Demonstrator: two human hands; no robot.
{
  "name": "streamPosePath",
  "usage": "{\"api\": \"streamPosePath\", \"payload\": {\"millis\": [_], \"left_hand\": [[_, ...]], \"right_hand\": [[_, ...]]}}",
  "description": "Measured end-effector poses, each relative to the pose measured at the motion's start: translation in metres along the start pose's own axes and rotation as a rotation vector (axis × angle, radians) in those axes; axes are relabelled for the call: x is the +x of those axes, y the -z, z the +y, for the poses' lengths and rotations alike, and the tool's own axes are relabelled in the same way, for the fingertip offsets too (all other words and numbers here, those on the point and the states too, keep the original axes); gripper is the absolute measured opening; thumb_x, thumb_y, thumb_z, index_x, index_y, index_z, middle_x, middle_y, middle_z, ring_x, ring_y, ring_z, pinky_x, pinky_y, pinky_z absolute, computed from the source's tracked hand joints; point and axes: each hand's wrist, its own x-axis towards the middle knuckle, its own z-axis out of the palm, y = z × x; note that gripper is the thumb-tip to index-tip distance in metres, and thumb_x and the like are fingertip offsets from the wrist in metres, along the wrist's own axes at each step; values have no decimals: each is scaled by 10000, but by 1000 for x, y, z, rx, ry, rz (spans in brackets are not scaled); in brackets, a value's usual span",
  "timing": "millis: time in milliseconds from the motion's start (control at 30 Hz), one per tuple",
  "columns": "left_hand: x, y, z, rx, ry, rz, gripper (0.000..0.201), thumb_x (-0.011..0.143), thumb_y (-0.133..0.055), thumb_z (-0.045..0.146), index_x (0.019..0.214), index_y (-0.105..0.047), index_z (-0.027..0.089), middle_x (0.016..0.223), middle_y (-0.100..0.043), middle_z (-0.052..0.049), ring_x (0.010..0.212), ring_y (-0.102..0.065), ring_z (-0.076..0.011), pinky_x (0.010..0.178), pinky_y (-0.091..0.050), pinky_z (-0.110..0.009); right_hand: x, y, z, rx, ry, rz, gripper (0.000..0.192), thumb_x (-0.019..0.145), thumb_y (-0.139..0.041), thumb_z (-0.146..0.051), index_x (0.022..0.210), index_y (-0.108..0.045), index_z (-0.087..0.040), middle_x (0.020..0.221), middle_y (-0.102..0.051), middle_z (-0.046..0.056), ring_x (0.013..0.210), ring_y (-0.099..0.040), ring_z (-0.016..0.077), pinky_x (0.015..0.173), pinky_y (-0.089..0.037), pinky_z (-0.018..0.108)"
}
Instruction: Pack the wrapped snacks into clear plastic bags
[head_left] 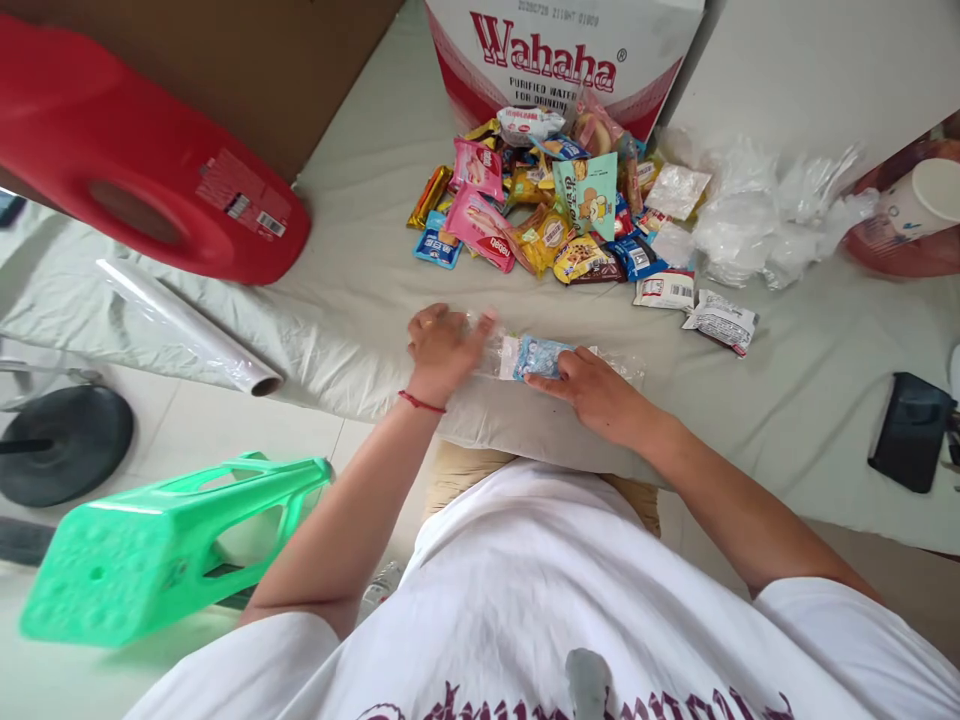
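Head view, progress: we judge one item under way and unfinished, the blue packet (541,358); the snack heap (551,235) lies apart from both hands, and how much of it has been dealt with we cannot tell.
Table: one, covered by a pale cloth (360,230).
Wahaha carton: one (555,60), behind the heap.
Red jug: one (172,150), lying on its side.
Green stool: one (112,570), beside the table.
Clear crumpled plastic: one cluster (757,215), its layers past our counting.
Film roll: one (187,322).
Hands: two; our left hand (444,345) has bent fingers at the plastic's left end, blurred, any pinch uncertain; our right hand (604,390) lays its fingers on the blue packet, grip uncertain.
Pink packets: two in plain sight (481,228); others overlap, so we give no total.
Blue packet: one between our hands near the table's front edge, clear plastic (491,350) showing at both ends; inside it or on top, we cannot tell.
White packets: two (721,322) at the heap's right front.
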Motion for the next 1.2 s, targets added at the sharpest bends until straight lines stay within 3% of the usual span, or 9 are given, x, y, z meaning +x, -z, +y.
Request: {"api": "streamPosePath", "payload": {"millis": [100, 200, 333, 633, 733, 833, 933, 1033, 1200], "left_hand": [[-11, 6, 0, 54, -85, -107, 276, 746, -754, 458, 765, -632, 211, 1366, -613, -158, 1410, -442, -394, 1130, -406, -564], [-25, 22, 9, -44, -132, -197, 145, 800, -648, 347, 757, -580, 226, 935, -688, -56, 984, -648, -244, 899, -516, -387], [-49, 24, 34, -40, -233, -137, 94, 837, -586, 261, 754, -548, 236, 693, -590, 12, 686, -571, -178, 687, -450, -311], [-79, -32, 60, -56, -412, -223, 342, 1035, -388, 233, 904, -704, 213, 933, -697, -85, 853, -667, -202, 778, -526, -335], [-80, -34, 59, 38, -360, -241, 267, 1006, -470, 222, 981, -736, 237, 1007, -725, -78, 846, -683, -208, 703, -498, -330], [-84, -34, 61, 110, -340, -257, 257, 1005, -485, 238, 973, -737, 272, 956, -740, -63, 877, -693, -237, 692, -489, -349], [-84, -33, 63, 144, -324, -134, 265, 959, -580, 281, 1200, -688, 253, 1129, -723, -124, 1044, -672, -310, 817, -527, -421], [-77, -33, 62, 161, -237, 17, 683, 827, -764, 381, 1434, -519, 186, 1399, -589, -219, 1306, -539, -420, 1034, -474, -572], [-69, -45, 50, 105, -179, -45, 589, 708, -857, 443, 1173, -590, 200, 1435, -550, -210, 1415, -437, -443, 1119, -402, -628]], "right_hand": [[-1, -1, 1, 3, -7, 14, 693, 935, -438, 19, 1494, -607, -354, 1036, -583, 90, 885, -466, 227, 799, -394, 324], [-1, -1, -1, -1, 6, 11, 673, 946, -444, 7, 1488, -611, -356, 1015, -579, 87, 870, -458, 225, 793, -387, 328], [1, 0, -6, -11, 7, 13, 632, 945, -466, -15, 1457, -631, -348, 1010, -579, 96, 886, -460, 244, 796, -390, 347], [-25, 8, -9, 354, -77, 131, 286, 1036, -501, -243, 1119, -774, -237, 990, -678, 106, 929, -573, 260, 842, -486, 391], [-41, 13, 8, 557, -430, 388, 371, 1072, -444, -426, 1063, -758, -228, 807, -663, 45, 758, -597, 225, 736, -502, 347], [-45, 7, 31, 363, -740, 612, 418, 995, -561, -535, 1198, -723, -208, 935, -680, 95, 881, -615, 291, 832, -516, 421], [-45, -3, 44, 225, -707, 442, 395, 892, -709, -490, 1160, -733, -201, 1037, -679, 144, 988, -595, 339, 926, -494, 495], [-48, -5, 37, 208, -658, 352, 124, 897, -671, -315, 954, -723, -219, 1080, -672, 144, 1008, -603, 327, 887, -497, 448], [-36, 9, 0, 388, -701, 373, 110, 959, -532, -294, 900, -613, -248, 862, -679, 63, 722, -613, 230, 662, -436, 327]]}}
